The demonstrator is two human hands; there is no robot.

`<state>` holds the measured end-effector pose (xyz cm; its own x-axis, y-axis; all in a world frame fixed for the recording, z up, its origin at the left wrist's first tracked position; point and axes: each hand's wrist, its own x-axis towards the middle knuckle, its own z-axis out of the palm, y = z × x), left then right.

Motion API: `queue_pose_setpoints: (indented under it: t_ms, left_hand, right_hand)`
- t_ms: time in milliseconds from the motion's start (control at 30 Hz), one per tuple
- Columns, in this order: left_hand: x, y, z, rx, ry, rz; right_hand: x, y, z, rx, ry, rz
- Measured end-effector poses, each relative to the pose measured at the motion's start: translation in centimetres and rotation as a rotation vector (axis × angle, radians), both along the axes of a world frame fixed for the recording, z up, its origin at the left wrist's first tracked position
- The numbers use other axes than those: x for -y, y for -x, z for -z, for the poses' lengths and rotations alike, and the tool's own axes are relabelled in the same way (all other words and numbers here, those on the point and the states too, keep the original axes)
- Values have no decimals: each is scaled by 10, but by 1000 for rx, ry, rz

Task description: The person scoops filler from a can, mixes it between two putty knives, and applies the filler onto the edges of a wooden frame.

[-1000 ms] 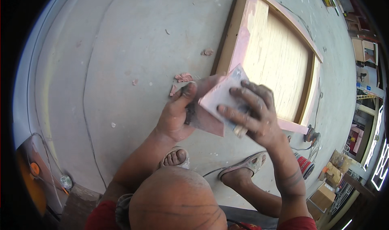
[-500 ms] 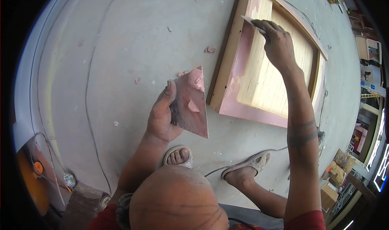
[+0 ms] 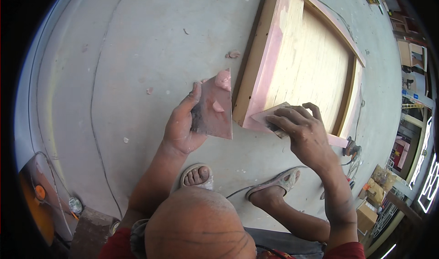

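My left hand (image 3: 180,124) is closed around the edge of a flat putty board (image 3: 215,106), thumb on its upper side. Lumps of pink filler (image 3: 222,80) sit at its top corner and near its middle. In my right hand (image 3: 304,133) is a flat putty spreader (image 3: 273,117), its blade laid on the near left corner of a wooden frame panel (image 3: 260,83). Pink filler is smeared along the panel's left and near borders, while its recessed middle shows bare pale wood. My fingers hide part of the spreader.
Crumbs of dried filler (image 3: 233,54) lie on the grey floor (image 3: 137,53). By the panel's near right corner stands a small power tool (image 3: 351,149) with a cord running past my sandalled feet (image 3: 196,176). Cardboard boxes (image 3: 368,217) are at the right.
My right hand has come down with the spreader from the panel's far left border to its near left corner. The left hand and putty board have barely shifted.
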<state>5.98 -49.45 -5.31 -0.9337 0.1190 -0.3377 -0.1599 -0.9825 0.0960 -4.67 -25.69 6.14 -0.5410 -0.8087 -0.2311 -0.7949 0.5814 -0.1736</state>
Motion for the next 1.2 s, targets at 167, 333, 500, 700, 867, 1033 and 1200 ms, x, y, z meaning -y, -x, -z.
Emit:
queue_pose_setpoints:
  t_ms: [167,333,500,700,867,1033,1200]
  left_hand:
    - [-12,-11,8,2,-19,129]
    - [-30,-9,-16,-147,-124,215]
    - [-7,-22,3,76,176,-8]
    - [2,-14,-25,-105,75,-162]
    - [-8,-9,-29,210,78,-106]
    - [1,-19,11,-283,-134,-14]
    - [4,-16,15,-226,-129,-39]
  right_hand:
    - [19,-24,-23,-118,375,-35]
    - [17,-46,11,-199,456,-276]
    - [20,-4,25,-203,219,-150]
    - [18,100,36,-405,236,15]
    - [38,147,68,-452,267,94]
    - [23,102,75,-355,206,82]
    - [1,18,50,-79,61,-15]
